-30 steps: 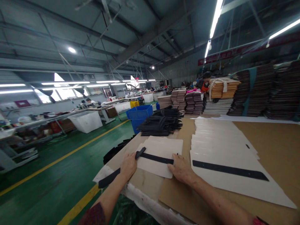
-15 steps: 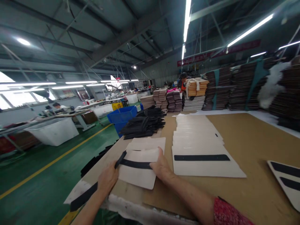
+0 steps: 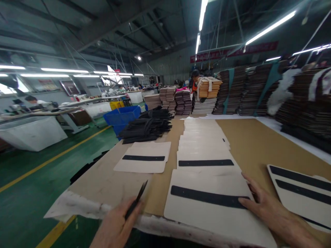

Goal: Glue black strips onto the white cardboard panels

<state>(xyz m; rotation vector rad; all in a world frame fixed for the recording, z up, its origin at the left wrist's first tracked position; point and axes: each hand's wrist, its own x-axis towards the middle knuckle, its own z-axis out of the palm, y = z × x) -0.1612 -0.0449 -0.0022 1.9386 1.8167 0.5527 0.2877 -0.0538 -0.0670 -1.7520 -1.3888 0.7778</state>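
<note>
My left hand (image 3: 119, 220), blurred by motion, is closed round some black strips (image 3: 138, 199) over the table's near edge. My right hand (image 3: 263, 203) grips the right side of a pale panel (image 3: 201, 220), with its thumb on the right end of the dark strip (image 3: 207, 196) across it and the other fingers at the panel's edge. Just beyond lies an overlapping row of similar pale panels (image 3: 204, 144), the front one with a dark strip on it. To the left, a few smaller pale panels (image 3: 144, 167) lie together, the front one also bearing a dark strip.
A heap of black pieces (image 3: 147, 125) lies at the table's far left, with a blue bin (image 3: 121, 117) beyond. Panels with two dark strips (image 3: 305, 193) lie at right. Tall stacks of material (image 3: 232, 93) line the back, where a person (image 3: 194, 81) is partly visible.
My right hand has let go of the smaller panel and moved right, and now holds a larger one. My left hand has come right with black strips. The view has turned right.
</note>
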